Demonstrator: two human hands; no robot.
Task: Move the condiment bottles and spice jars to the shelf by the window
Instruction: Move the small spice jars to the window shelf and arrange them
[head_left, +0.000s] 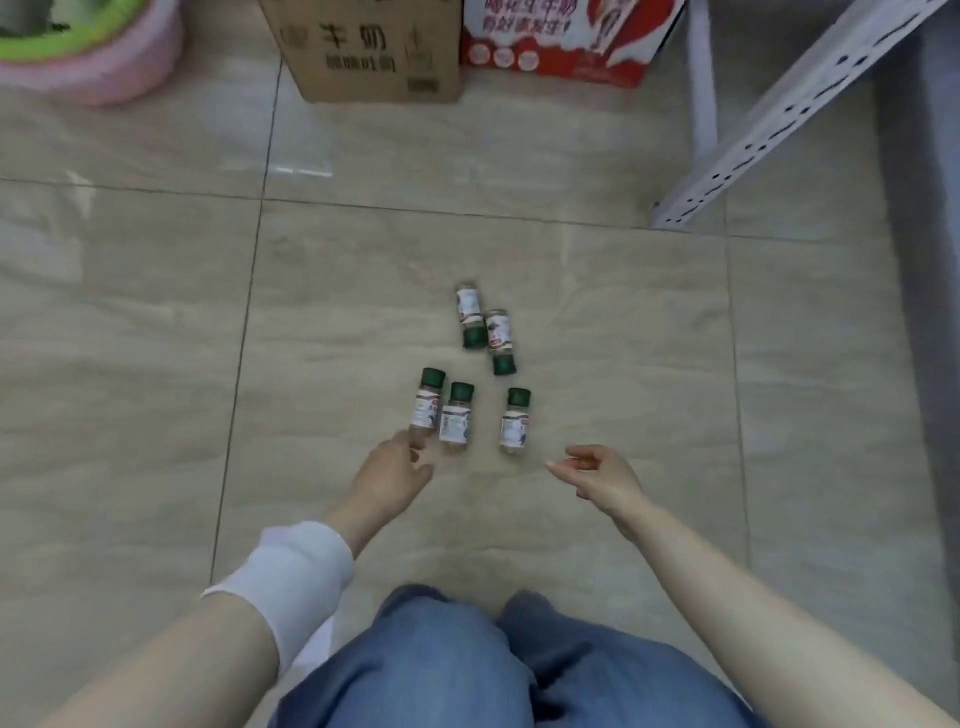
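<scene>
Knees in blue jeans (498, 670), nearest, bent low over the tiled floor (130, 338); likely crouched for reach. Left hand (397, 475), white sleeve (296, 571) behind it, fingers spread, tips touching the base of the leftmost spice jar (428, 405); nothing gripped. Right hand (597, 475), fingers loosely parted, empty, just short of another jar (515, 421). Five green-capped jars, all lying flat mid-floor: three near the hands, two (485, 332) beyond, touching. Metal shelf frame (769, 119) toward the floor's far right edge, probably the destination. Cardboard box (369, 52) at the far edge.
</scene>
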